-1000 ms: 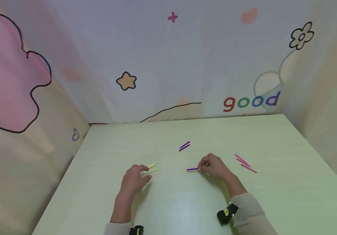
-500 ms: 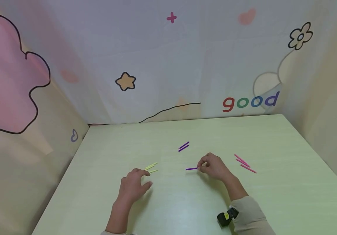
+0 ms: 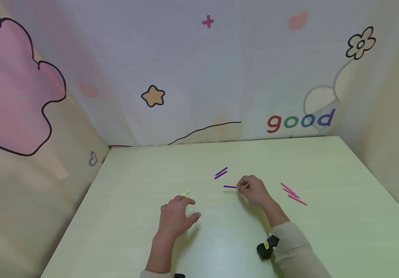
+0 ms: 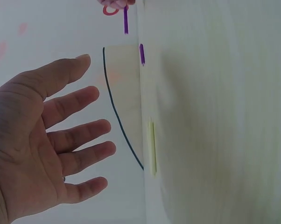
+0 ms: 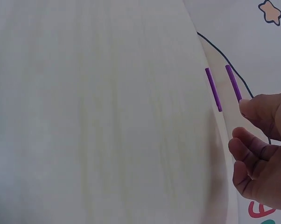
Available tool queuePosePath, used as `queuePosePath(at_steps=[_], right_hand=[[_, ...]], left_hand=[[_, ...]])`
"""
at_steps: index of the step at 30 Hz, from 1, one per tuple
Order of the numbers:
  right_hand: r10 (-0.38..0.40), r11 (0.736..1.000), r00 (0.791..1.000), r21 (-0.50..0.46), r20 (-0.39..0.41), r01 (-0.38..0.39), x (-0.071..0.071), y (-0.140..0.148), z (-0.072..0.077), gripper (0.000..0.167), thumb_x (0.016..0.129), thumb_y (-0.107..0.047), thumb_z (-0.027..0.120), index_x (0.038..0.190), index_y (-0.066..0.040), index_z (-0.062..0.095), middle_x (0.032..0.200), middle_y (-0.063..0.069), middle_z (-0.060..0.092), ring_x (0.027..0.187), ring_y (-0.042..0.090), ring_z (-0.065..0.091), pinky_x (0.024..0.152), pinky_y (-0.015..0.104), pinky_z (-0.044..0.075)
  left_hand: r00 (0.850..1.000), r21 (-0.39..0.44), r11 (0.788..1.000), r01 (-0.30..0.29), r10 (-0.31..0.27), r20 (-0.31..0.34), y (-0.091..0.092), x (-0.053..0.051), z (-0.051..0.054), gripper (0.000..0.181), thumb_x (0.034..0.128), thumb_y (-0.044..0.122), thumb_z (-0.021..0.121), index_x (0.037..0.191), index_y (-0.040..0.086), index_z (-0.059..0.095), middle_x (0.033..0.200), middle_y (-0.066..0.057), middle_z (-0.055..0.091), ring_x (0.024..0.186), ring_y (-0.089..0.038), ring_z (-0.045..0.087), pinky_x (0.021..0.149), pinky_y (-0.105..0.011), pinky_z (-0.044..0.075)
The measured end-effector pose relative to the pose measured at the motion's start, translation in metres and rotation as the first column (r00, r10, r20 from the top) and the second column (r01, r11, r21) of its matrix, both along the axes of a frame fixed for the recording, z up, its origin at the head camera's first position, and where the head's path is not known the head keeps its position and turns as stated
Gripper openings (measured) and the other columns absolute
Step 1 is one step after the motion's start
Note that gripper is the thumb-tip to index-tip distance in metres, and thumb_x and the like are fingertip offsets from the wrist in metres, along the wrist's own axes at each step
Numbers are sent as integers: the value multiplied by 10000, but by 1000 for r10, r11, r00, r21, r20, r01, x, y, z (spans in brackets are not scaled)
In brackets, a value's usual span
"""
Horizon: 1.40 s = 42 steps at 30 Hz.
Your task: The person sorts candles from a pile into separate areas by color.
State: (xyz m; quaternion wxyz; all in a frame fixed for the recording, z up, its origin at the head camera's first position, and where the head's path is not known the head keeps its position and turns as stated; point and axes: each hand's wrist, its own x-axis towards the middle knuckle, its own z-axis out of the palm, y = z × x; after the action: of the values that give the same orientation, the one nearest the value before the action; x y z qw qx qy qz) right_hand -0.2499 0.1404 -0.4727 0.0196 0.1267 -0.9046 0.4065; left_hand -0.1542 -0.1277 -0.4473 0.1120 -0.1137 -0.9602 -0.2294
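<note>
My right hand (image 3: 253, 191) pinches the end of a purple stick (image 3: 230, 187) between thumb and finger and holds it above the table. In the right wrist view the held purple stick (image 5: 233, 83) shows beyond the thumb. Two more purple sticks (image 3: 221, 173) lie slanted side by side a little behind it. My left hand (image 3: 176, 216), its fingers spread and relaxed, hovers in front of the yellow sticks (image 3: 185, 193), partly covering them in the head view. Nothing is between its fingers; in the left wrist view the yellow sticks (image 4: 152, 148) lie beyond the fingertips.
Several pink sticks (image 3: 293, 194) lie to the right of my right hand. The pale table (image 3: 133, 173) meets a printed cloth backdrop (image 3: 185, 58) at its back edge, with more cloth at both sides. A black wrist camera (image 3: 267, 247) sits at my right sleeve.
My left hand has drawn away from the yellow sticks, toward the right and nearer to me, holding nothing. My right hand has carried the purple stick slightly farther back, closer to the other purple sticks.
</note>
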Motion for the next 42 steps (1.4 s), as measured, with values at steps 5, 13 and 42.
queuePosePath(at_steps=[5,13,42], right_hand=[[-3,1000,1000,-7,10,3,-13,-1,1,62,847,-65,630,858,-4,637,828,60,560,767,214,520,667,329,419],[-32,999,998,-25,48,33,-27,-6,-3,43,841,-42,612,862,-19,641,799,48,591,722,194,509,640,313,411],[-174,984,983,-33,57,176,-38,13,-9,107,831,-66,612,912,2,624,831,97,585,818,259,526,749,392,415]], left_hand=[[1000,-22,1000,14,-14,-1,11,-9,-1,299,757,331,729,994,155,690,1047,-59,607,966,-269,572,751,-511,403],[998,-3,999,38,-38,44,25,-21,-7,298,765,332,710,1003,154,700,1021,-63,597,926,-271,565,709,-500,406],[994,-4,999,54,-54,98,49,-35,-7,335,756,354,728,1021,151,701,1030,-68,600,943,-269,558,728,-476,407]])
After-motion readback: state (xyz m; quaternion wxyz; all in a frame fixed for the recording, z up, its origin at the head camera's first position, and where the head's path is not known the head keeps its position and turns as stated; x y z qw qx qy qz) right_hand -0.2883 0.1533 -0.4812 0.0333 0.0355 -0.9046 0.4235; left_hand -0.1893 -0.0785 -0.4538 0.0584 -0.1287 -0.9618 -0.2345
